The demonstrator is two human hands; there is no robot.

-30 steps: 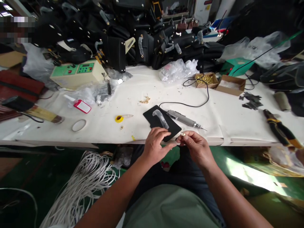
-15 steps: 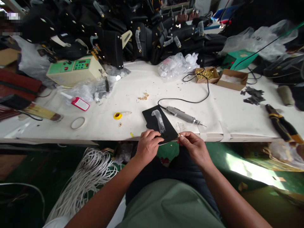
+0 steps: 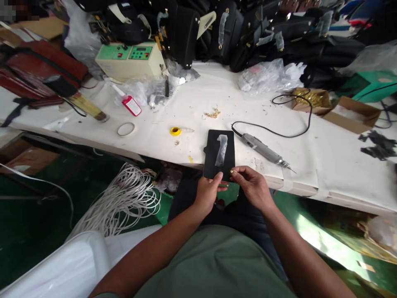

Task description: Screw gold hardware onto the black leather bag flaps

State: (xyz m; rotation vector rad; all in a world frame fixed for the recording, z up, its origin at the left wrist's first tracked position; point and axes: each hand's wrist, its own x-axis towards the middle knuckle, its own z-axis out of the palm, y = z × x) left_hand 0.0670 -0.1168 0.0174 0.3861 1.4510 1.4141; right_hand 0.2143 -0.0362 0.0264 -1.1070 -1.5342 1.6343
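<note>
My left hand [image 3: 208,192] grips the near edge of a flat black panel [image 3: 211,155], thumb on top and fingers underneath. A strip wrapped in clear plastic [image 3: 222,150] lies along the panel's face. Between the thumb and fingertips of my right hand [image 3: 250,184] is a small gold-coloured metal fitting [image 3: 232,171], held at the panel's lower right corner. Its exact kind is too small to tell. To the right of the panel rests a grey electric screwdriver [image 3: 262,148] with a thin bit, its cord running back across the table.
Several gold pieces [image 3: 214,113] lie behind the panel. A yellow-ringed item [image 3: 175,131], a tape ring [image 3: 125,129], a red bottle [image 3: 132,105] and a hammer [image 3: 76,99] are to the left. Cardboard boxes [image 3: 353,116] stand at right; black bags [image 3: 182,35] fill the back.
The panel has turned more upright in view, and my left hand has shifted from lying over it to gripping its near edge. My right hand still pinches the gold fitting. The view has swung left.
</note>
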